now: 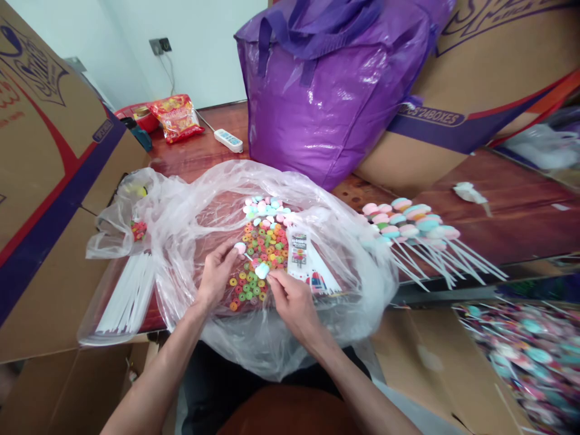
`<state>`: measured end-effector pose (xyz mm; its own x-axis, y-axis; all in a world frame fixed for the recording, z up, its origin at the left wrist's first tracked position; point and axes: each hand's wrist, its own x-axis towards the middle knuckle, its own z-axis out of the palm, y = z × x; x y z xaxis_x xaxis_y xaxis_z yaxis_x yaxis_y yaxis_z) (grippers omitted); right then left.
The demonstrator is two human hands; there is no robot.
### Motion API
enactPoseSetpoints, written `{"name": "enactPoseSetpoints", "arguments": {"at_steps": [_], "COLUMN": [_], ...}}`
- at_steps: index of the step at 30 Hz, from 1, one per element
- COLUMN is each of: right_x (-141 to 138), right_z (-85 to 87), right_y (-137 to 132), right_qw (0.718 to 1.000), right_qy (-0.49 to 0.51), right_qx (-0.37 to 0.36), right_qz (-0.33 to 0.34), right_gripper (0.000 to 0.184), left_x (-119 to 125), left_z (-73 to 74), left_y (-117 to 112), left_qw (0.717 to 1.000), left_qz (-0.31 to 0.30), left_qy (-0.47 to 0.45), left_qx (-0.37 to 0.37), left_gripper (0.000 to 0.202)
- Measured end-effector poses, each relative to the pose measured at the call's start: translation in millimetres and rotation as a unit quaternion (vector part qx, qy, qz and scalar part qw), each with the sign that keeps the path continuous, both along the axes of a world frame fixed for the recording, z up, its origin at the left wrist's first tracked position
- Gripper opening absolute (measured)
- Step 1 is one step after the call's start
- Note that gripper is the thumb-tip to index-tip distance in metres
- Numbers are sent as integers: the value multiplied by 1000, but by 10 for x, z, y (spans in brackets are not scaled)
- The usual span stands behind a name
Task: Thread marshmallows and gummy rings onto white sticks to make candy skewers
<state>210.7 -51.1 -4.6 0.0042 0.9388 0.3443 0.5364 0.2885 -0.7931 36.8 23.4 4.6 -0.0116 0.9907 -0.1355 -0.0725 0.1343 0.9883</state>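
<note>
A blue candy (261,270) and a pink candy (240,248) are up over the loose rings (254,244), with a short stretch of white stick (248,257) between them. The right hand (294,302) has thumb and forefinger pinched on the blue candy's near right edge; the left hand (215,272) has its fingertips closed on the pink candy. Each grip is thus clamped on its own piece. From the left grip, the blue candy lies to the right and nearer the body; the stick's long axis slants along that same line, so the two candies sit at opposite ends of it. The right hand is the nearer to the blue candy, touching it. Whether the stick's tip enters the blue candy is too small to tell.

Just beyond the rings is a heap of candies (267,207), and to their right a printed packet (299,251), all ringed by a crumpled clear bag (212,181). White sticks (129,293) lie left of it, finished-looking pops (408,223) to its right. A purple bag (312,109) stands behind on the counter (521,205), between two cartons, the left (58,181) and the right (408,157).
</note>
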Motion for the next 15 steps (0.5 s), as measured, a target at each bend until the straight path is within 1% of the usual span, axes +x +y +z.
{"name": "enactPoseSetpoints", "arguments": {"at_steps": [3, 9, 12, 15], "right_x": [-31, -32, -33, -50], "right_z": [-39, -42, -24, -11], "right_y": [3, 13, 18, 17], "right_qw": [1000, 1000, 1000, 999], "right_qy": [-3, -11, -24, -31], "right_qx": [-1, 5, 5, 2], "right_qz": [-2, 7, 15, 17], "right_gripper": [24, 25, 29, 29], "left_x": [65, 119, 133, 133], "left_z": [7, -2, -34, -110], "left_y": [-49, -108, -125, -136], "left_qw": [1000, 999, 997, 989], "left_qz": [8, 21, 28, 48], "left_qy": [-29, -3, 25, 87], "left_qx": [0, 43, 71, 106], "left_gripper": [37, 31, 29, 26]}}
